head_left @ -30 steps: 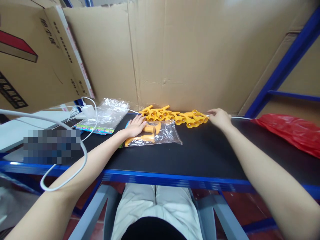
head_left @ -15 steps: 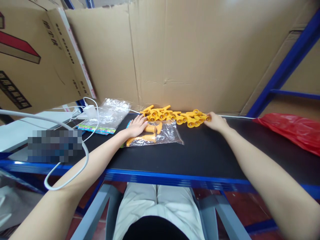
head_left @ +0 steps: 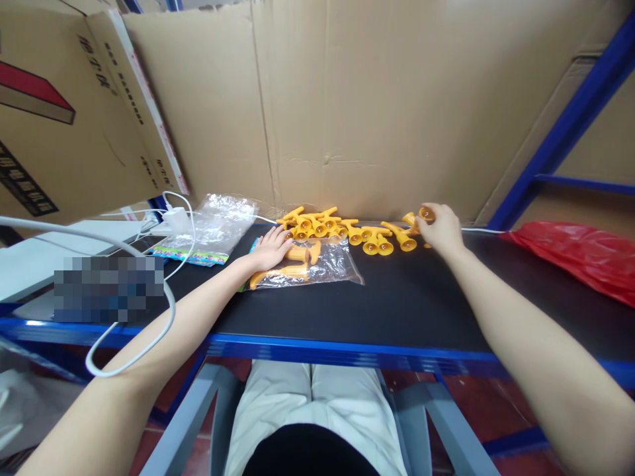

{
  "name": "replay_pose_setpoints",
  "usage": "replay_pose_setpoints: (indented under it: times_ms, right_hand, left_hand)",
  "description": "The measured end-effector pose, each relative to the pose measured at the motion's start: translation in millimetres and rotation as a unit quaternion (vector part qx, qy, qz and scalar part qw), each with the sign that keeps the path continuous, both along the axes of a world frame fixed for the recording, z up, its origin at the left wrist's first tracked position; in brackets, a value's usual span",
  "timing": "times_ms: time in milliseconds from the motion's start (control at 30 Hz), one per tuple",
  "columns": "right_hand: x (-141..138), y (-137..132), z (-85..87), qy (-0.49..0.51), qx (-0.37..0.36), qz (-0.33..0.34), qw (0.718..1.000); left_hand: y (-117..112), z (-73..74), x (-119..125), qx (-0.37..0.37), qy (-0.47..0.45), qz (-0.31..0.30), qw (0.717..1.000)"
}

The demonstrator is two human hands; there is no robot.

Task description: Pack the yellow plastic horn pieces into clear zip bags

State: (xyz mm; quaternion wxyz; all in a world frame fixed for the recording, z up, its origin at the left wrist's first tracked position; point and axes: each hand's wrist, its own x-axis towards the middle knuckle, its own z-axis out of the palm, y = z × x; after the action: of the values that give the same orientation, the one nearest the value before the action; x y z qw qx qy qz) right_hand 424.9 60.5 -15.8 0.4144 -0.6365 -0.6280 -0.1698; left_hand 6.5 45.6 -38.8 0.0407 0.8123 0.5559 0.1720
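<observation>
My left hand [head_left: 270, 250] lies flat with its fingers stretched out on a clear plastic bag [head_left: 340, 270]. Inside that bag are yellow plastic pieces [head_left: 284, 274]. Just behind it, along the back of the table, spreads a pile of yellow trumpet-shaped plastic pieces [head_left: 320, 229] with flared, cup-like ends. At the pile's right end my right hand [head_left: 443, 228] is closed on some of these pieces [head_left: 426, 214], slightly raised. How many it holds is partly hidden by the fingers.
Another clear bag [head_left: 225, 221] with a colourful strip lies left of my left hand. White cables [head_left: 171, 301] loop near my left forearm. A red plastic bag [head_left: 575, 254] lies at the right. Cardboard [head_left: 377, 119] stands behind the black tabletop [head_left: 357, 317].
My right hand has moved slightly up and right, taking some yellow trumpet-shaped pieces from the right end of the pile, where pieces have shifted. My left hand stays on the bag.
</observation>
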Motion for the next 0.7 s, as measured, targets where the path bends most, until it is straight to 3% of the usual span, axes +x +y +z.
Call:
replay_pose_setpoints:
  times_ms: [200,367,500,600,700]
  right_hand:
    - [-1.0,0.3,2.9,0.085,0.060,-0.028,0.994]
    - [3.5,10.7,0.5,0.227,0.078,-0.034,0.970]
    - [-0.7,12.5,7.2,0.416,0.100,-0.041,0.903]
    - [-5.7,7.7,14.0,0.530,0.094,-0.045,0.842]
    - [-7.8,3.0,19.5,0.576,0.104,-0.033,0.810]
  left_hand:
    - [1.4,-2.8,-0.7,0.015,-0.025,-0.007,1.000]
    - [-2.6,-0.2,1.5,0.032,-0.045,0.006,0.998]
    - [-5.2,4.1,2.4,0.082,-0.049,-0.013,0.995]
    - [-9.2,10.5,2.8,0.125,-0.038,-0.074,0.989]
    - [-15.6,18.5,4.0,0.157,-0.022,-0.144,0.977]
